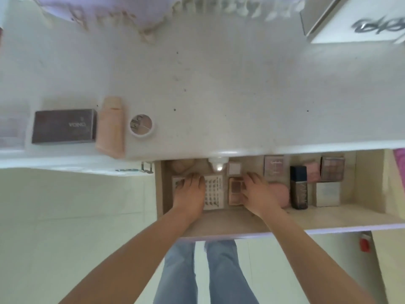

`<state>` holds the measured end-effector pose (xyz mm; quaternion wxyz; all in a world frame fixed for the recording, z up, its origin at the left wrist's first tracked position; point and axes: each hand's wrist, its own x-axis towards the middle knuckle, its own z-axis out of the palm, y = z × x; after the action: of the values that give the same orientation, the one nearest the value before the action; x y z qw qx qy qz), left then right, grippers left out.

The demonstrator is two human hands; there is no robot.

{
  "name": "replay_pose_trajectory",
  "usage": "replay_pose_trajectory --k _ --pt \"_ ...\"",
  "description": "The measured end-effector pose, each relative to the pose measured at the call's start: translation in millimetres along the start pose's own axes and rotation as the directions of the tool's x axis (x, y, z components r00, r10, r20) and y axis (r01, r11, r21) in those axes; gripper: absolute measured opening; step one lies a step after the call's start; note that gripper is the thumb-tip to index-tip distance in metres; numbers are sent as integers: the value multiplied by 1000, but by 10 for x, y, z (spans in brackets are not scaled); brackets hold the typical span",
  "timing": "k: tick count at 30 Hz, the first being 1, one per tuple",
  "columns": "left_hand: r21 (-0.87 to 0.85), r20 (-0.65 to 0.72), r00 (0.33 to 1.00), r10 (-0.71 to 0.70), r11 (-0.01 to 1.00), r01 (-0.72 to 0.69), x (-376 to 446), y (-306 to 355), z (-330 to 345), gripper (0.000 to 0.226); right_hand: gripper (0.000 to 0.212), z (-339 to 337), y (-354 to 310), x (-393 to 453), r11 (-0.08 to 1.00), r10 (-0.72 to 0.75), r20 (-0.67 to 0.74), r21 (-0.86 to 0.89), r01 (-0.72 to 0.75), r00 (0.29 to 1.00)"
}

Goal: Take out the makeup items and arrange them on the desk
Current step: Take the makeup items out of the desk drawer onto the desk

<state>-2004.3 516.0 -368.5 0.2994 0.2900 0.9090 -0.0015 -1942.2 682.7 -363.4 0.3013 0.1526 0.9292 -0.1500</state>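
Both my hands reach into the open drawer [241,224] under the white desk [219,84]. My left hand [190,191] lies over a small patterned palette [177,183], beside a white card of false lashes [213,191]. My right hand [255,189] has its fingers on a small pink eyeshadow palette [235,190]; whether it grips it I cannot tell. On the desk at the left stand a brown palette box [64,126], a peach tube [110,128] and a round white compact [142,125].
Further right in the drawer lie a pink case [279,190], a dark foundation bottle [298,187], a silver box [327,194], two more palettes [332,168] and a small white jar [218,165]. A white box [355,20] sits at the desk's back right.
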Motion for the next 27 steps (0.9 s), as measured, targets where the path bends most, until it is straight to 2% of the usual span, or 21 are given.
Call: replay_pose_trajectory --k 4,9,13,16,17,18,19,20,22,24,26,27 --pt "58 2 993 -118 991 118 38 32 39 55 52 136 74 34 999 33 1 16 -33 999" --pt "163 58 986 -156 976 144 192 43 -140 43 30 31 201 32 990 -74 -33 -125 69 997" --pt "201 54 996 -77 977 64 151 22 -258 31 28 -125 253 -75 967 -202 36 -148 205 979" --pt "122 36 998 44 991 -48 -106 11 -287 29 27 -233 308 -261 965 -221 63 -133 227 973" --pt "73 -24 995 97 993 -95 -212 1 -324 29 26 -302 319 -327 972 -217 41 -81 220 975" --pt "16 -151 978 147 989 -147 -323 -12 -360 30 23 -391 320 -394 977 -214 8 2 214 977" --pt "-47 -247 959 141 986 -157 -432 -27 -397 33 21 -504 313 -464 973 -204 -32 103 206 978" --pt "-150 -377 922 88 976 -155 -528 -44 -459 37 20 -627 295 -516 957 -186 -82 210 199 979" --pt "-438 -500 855 -141 892 -109 -666 -74 -657 46 24 -887 203 -574 894 -143 -193 395 211 971" --pt "-675 -488 796 -357 733 -85 -713 -58 -906 50 29 -1114 55 -543 777 -65 -300 583 237 952" --pt "-788 -497 703 -509 604 -119 -634 -88 -1104 36 31 -1291 -100 -426 645 1 -351 716 268 936" --pt "-818 -484 684 -546 560 -131 -566 -117 -1187 29 31 -1353 -168 -351 604 26 -379 743 288 925"
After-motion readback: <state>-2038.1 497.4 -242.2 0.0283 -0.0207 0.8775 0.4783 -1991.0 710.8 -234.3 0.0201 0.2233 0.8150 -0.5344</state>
